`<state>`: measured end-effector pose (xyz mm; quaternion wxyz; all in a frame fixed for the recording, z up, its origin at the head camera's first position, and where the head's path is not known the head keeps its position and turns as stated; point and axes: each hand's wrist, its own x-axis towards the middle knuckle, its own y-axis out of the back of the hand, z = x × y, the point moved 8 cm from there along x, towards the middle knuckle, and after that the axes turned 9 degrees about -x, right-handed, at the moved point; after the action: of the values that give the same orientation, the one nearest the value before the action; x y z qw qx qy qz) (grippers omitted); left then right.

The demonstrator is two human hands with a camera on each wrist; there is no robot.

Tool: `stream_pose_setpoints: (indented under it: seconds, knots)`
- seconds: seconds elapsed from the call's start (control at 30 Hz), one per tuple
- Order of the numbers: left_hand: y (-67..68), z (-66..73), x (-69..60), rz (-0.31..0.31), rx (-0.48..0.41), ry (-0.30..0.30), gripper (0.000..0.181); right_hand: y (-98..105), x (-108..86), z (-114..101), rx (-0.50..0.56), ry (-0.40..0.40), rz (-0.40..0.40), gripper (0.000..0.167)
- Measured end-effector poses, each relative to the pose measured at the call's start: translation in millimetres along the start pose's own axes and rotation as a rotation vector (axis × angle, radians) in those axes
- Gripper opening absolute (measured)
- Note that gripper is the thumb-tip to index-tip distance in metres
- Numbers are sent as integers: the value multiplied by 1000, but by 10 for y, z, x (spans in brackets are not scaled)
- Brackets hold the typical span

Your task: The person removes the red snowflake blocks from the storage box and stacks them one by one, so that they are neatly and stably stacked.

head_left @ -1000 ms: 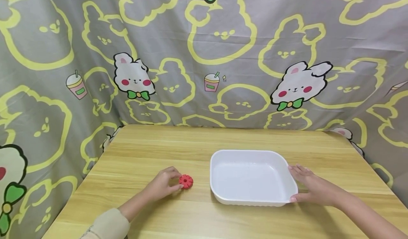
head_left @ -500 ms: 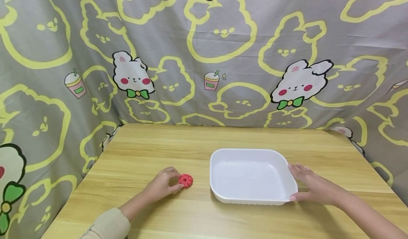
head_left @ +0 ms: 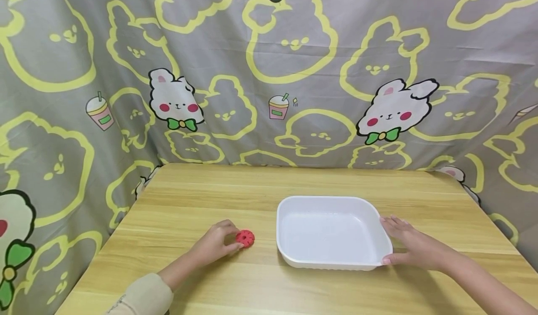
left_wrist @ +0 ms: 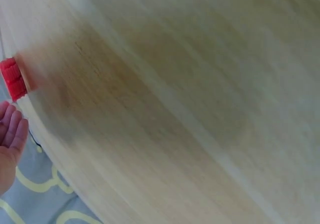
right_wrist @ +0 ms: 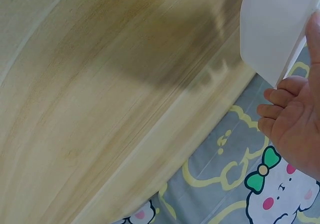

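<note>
A red notched disc (head_left: 245, 238) with a hole in its middle sits left of a white rectangular tub (head_left: 278, 240) on the table. My left hand (head_left: 214, 244) holds the disc at its left side, between thumb and fingertips. In the left wrist view, the red disc (left_wrist: 13, 79) shows its thick ridged edge, just beyond my fingers (left_wrist: 15, 126). My right hand (head_left: 414, 248) rests against the tub's right wall, fingers at the far part and thumb near the front corner. In the right wrist view, the palm (right_wrist: 300, 126) faces the camera beside the tub (right_wrist: 272, 29).
The wooden table (head_left: 235, 189) stretches around both things. A grey curtain (head_left: 235, 58) with yellow bear outlines and white rabbits hangs along the table's back and sides. Inside the tub, the white floor is bare.
</note>
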<state>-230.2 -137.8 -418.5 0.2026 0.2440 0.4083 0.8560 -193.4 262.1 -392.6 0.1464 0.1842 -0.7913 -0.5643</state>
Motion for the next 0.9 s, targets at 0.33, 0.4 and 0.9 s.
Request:
stream_pose_setpoints:
  seconds: [0.33, 0.4, 0.9]
  knots:
    - [24, -4, 1, 10, -18, -2, 24, -3, -9, -3, -9, 22, 19, 96]
    - [28, -7, -7, 9, -24, 4, 25, 2, -4, -11, -18, 29, 21, 96]
    - [15, -11, -19, 1, -63, 17, 26, 20, -2, -8, -17, 20, 16, 98]
